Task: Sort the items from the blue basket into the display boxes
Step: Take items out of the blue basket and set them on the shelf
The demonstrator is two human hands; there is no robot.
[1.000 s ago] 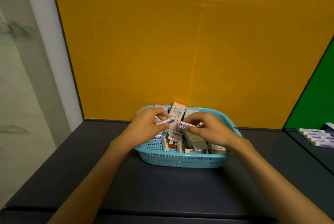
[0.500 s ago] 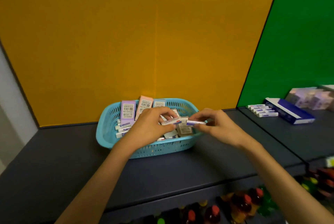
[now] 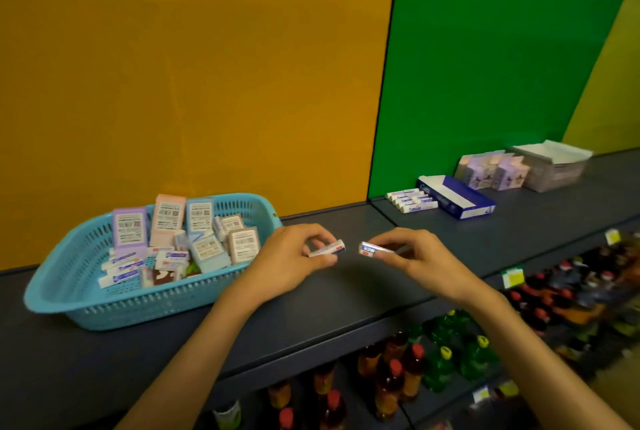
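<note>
Hands (image 3: 289, 261) (image 3: 417, 258) each pinch a small white box (image 3: 327, 249) (image 3: 375, 250)

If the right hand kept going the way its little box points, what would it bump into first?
The right hand points its small box left, at the box in the left hand. That would likely be hit first, though depth is unclear.

The basket (image 3: 86, 298) sits left on the shelf (image 3: 346, 294), display boxes (image 3: 460, 199) far right behind.
</note>
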